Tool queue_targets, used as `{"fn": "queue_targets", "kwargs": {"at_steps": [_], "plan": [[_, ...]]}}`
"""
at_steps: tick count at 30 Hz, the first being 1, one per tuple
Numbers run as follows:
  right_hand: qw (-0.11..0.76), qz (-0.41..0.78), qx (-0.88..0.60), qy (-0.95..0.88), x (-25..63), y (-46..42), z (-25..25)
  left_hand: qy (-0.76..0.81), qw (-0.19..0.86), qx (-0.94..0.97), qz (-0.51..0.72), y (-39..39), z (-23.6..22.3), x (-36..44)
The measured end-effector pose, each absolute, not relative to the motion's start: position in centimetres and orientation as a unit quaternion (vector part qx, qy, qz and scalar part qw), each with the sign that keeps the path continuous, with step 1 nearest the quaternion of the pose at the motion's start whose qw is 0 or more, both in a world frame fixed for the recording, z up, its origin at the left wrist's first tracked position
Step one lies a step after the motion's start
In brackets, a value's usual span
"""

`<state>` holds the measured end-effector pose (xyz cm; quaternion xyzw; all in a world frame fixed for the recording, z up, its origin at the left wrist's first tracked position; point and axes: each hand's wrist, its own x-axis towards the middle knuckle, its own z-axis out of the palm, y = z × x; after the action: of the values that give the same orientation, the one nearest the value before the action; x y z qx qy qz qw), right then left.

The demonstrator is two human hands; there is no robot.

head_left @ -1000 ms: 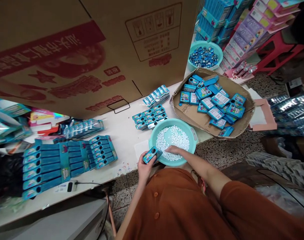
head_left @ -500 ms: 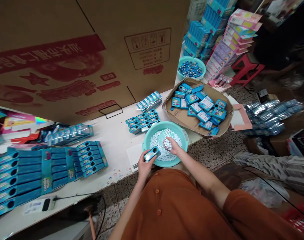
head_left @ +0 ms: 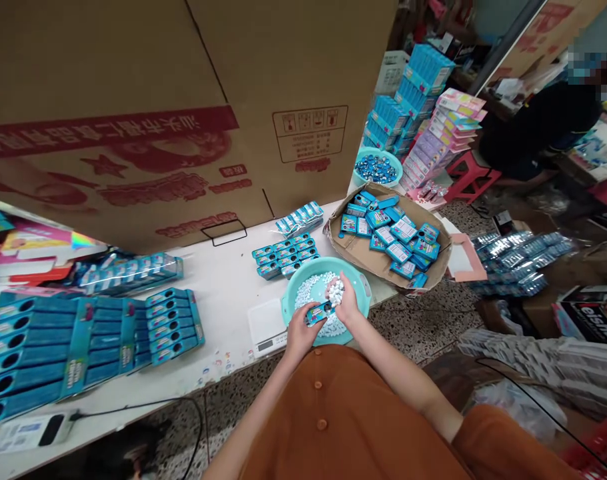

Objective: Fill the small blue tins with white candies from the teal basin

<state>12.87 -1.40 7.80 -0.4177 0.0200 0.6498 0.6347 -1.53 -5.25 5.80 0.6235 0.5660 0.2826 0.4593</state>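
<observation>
My left hand [head_left: 299, 333] holds a small blue tin [head_left: 318, 312] open-side up over a teal plastic basin [head_left: 333, 265]. My right hand [head_left: 346, 303] sits just beside the tin, its fingers closed on a pinch of white candy pieces [head_left: 336, 291]. More of these pieces [head_left: 307, 293] lie heaped in the basin, partly hidden by both hands. The basin stands at the table's front edge, close to my orange-sleeved body.
A digital scale [head_left: 266, 327] stands left of the basin. Stacks of blue tins [head_left: 283, 253] and rows of blue boxes [head_left: 68, 340] lie on the white table, beneath a large carton [head_left: 133, 100]. A cardboard tray of tins [head_left: 356, 250] sits right. A seated person [head_left: 538, 127] works farther off.
My hands have come together, with the right hand now holding its pinch of candy right beside the tin. The view has shifted, showing more of the room at the far right.
</observation>
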Motion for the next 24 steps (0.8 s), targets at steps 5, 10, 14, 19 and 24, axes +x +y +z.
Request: {"fn": "queue_targets", "kwargs": {"at_steps": [5,10,14,19,24], "plan": [[0.603,0.608,-0.511,-0.074,11.6,-1.5,8.4,0.577,0.487,0.584,0.298,-5.1,6.0,-1.7],[0.59,0.582,-0.541,-0.144,11.1,-1.4,8.3,0.58,0.487,0.57,0.318,-4.9,6.6,-1.8],[0.603,0.586,-0.518,-0.158,10.9,-1.4,8.4,0.575,0.464,0.592,0.322,-4.8,6.9,-1.8],[0.606,0.58,-0.517,-0.173,10.9,-1.6,8.6,0.58,0.489,0.569,0.316,-4.8,6.4,-1.6],[0.609,0.557,-0.528,-0.199,10.8,-1.7,8.8,0.582,0.497,0.561,0.316,-4.5,6.7,-1.3]]}}
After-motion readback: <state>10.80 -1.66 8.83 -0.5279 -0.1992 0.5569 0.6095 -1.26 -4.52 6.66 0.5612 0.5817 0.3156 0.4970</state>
